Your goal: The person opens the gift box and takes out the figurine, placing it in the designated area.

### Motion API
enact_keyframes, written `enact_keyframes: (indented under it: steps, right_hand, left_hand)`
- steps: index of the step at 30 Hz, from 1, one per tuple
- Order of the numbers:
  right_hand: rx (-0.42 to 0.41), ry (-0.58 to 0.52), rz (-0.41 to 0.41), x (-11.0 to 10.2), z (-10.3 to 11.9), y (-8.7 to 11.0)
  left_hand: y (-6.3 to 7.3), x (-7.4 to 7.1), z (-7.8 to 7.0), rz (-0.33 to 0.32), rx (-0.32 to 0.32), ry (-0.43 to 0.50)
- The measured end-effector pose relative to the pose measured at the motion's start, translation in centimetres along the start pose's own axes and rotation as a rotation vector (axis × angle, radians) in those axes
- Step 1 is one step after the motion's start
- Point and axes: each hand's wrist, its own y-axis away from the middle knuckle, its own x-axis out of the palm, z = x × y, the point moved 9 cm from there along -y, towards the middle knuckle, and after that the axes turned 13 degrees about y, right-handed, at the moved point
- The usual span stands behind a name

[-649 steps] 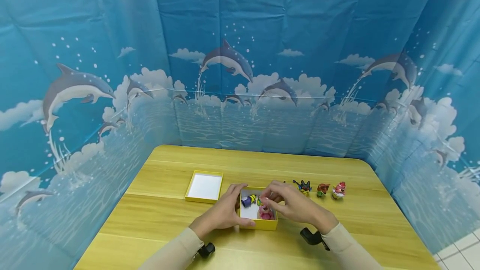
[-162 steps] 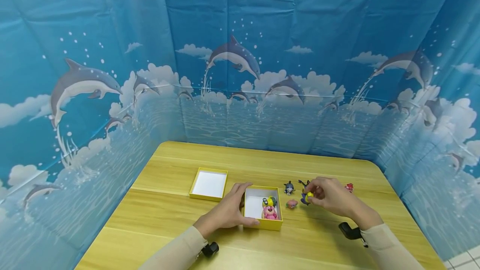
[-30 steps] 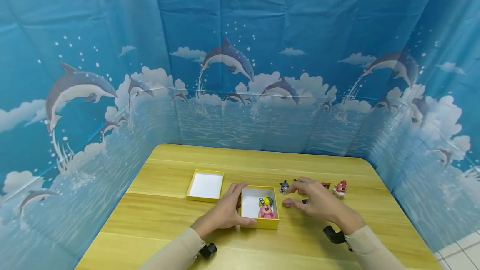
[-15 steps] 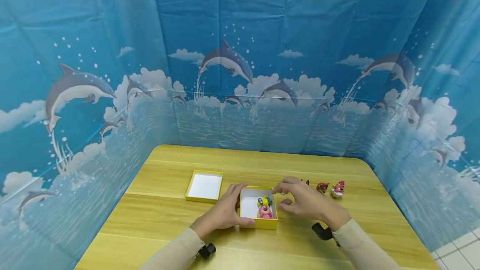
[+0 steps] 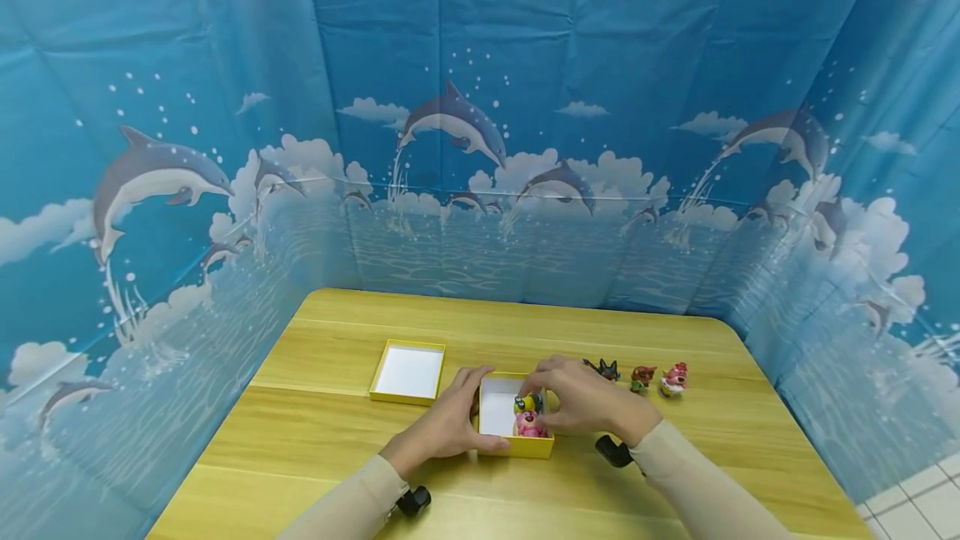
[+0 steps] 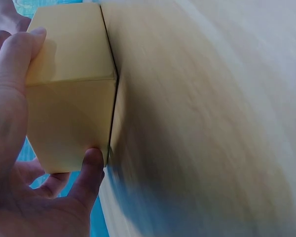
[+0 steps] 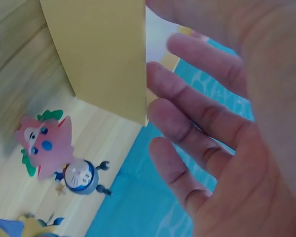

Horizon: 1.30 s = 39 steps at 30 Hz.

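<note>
My left hand [image 5: 448, 423] holds a small yellow box [image 5: 517, 447] at its left end, thumb on the front wall and fingers behind. In the left wrist view the fingertips press on the box's plain outside. Inside, at the right, lie a pink bear figure [image 5: 530, 424] and a yellow goggle-eyed figure [image 5: 527, 402]. My right hand [image 5: 588, 400] reaches over the right wall beside these two. Its fingers are spread and relaxed in the right wrist view, and the thumb tip is hidden behind the wall.
Right of the box stand a black-eared figure [image 5: 608, 369], a brown figure [image 5: 642, 377] and a pink figure with a red top [image 5: 675, 378]. Nearer lie a pink star-shaped figure [image 7: 49, 143] and a grey-blue one [image 7: 82, 177]. The white-lined lid [image 5: 408, 372] lies left.
A blue-and-yellow figure has gone from the box to the table, carried in my right hand. Since then that hand has swung back left, over the box. The left hand keeps its hold.
</note>
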Motion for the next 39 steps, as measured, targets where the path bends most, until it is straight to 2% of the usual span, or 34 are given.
enact_keyframes:
  steps: [11, 17, 25, 32, 39]
  right_hand:
    - [0.021, 0.074, 0.107, 1.5, 0.7, -1.2]
    - [0.013, 0.048, 0.107, 1.6, 1.0, -1.7]
    - [-0.067, 0.019, 0.103, 2.2, 2.0, -3.1]
    - [-0.164, -0.136, 0.153, 2.6, 3.0, -5.0]
    - [-0.182, -0.109, 0.164, 2.9, 3.1, -6.5]
  left_hand:
    - [0.1, 0.4, 0.0, 0.013, -0.001, 0.021]
    - [0.1, 0.3, 0.0, 0.011, -0.003, 0.010]
    - [0.3, 0.1, 0.0, 0.006, 0.005, -0.003]
    - [0.4, 0.0, -0.2, -0.007, 0.021, 0.006]
    - [0.1, 0.0, -0.2, -0.011, 0.027, -0.008]
